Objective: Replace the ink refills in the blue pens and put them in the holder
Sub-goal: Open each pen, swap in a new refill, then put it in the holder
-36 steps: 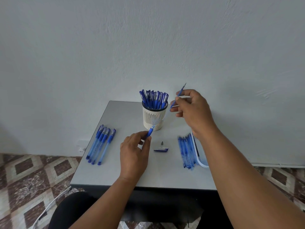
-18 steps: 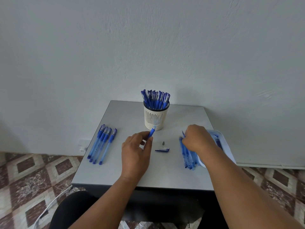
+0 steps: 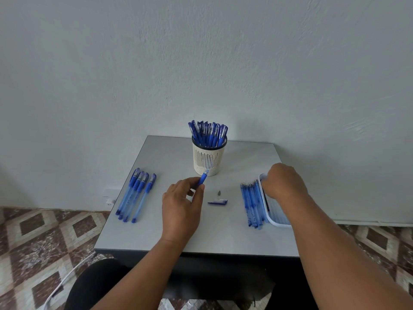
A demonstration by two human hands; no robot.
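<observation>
Blue pen barrel (image 3: 203, 178) is pinched in the left hand (image 3: 181, 209), open end pointing up and away. New refills (image 3: 252, 204) lie to its right, just beside the right hand (image 3: 283, 184), which is nearer; its grip cannot be told.

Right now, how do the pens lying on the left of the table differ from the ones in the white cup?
The loose pens lie flat on the table; the pens in the holder stand upright.
The loose pens number four, side by side; the holder's are a crowded bunch.
The loose pens show full length; the holder hides the others' lower halves.
Both sets are blue and capped.
</observation>
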